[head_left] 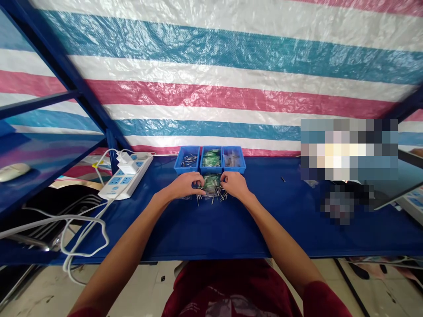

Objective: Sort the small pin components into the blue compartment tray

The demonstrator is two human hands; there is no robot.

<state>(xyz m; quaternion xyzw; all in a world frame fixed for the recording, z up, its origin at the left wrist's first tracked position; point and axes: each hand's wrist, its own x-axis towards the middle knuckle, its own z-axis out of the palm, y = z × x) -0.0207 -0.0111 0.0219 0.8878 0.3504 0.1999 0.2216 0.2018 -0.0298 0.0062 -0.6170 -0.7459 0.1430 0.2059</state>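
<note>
On the blue table (205, 237) lies a loose pile (212, 187) of small metal pins and green packets. My left hand (187, 185) is at the pile's left edge, fingers curled with a gap between thumb and fingertips, nothing visible in it. My right hand (234, 184) touches the right edge, its fingers bent together; what they hold, if anything, is too small to make out. Just behind the pile stand three blue bins side by side: the left bin (177, 167) has metal pins, the middle bin (211, 169) green packets, the right bin (235, 169) clear packets.
A white power strip (114, 190) with a plugged-in adapter (127, 164) and looping white cables (105, 229) is at the left. One small dark pin (283, 179) lies right of the bins. Blurred items and a dark panel (393, 176) are at the far right.
</note>
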